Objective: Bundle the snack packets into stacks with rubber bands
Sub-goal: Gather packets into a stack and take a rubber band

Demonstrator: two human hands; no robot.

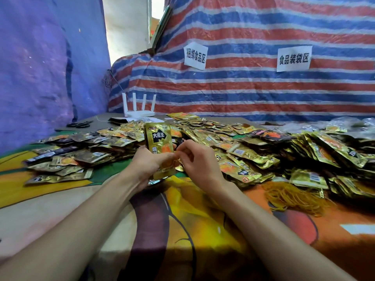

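My left hand (150, 161) grips an upright stack of gold snack packets (159, 138) above the table's middle. My right hand (195, 159) is right beside it, fingers curled and pinching at the stack's right edge; whether a rubber band is between them I cannot tell. A heap of yellow rubber bands (292, 196) lies on the cloth to the right. Loose gold packets (243, 157) are spread across the table behind and to both sides.
A colourful printed cloth (182, 230) covers the table. A white router (139, 110) and black scissors (80, 124) sit at the back left. A striped tarp (253, 88) with two paper signs hangs behind. Clear plastic bags (349, 122) lie far right.
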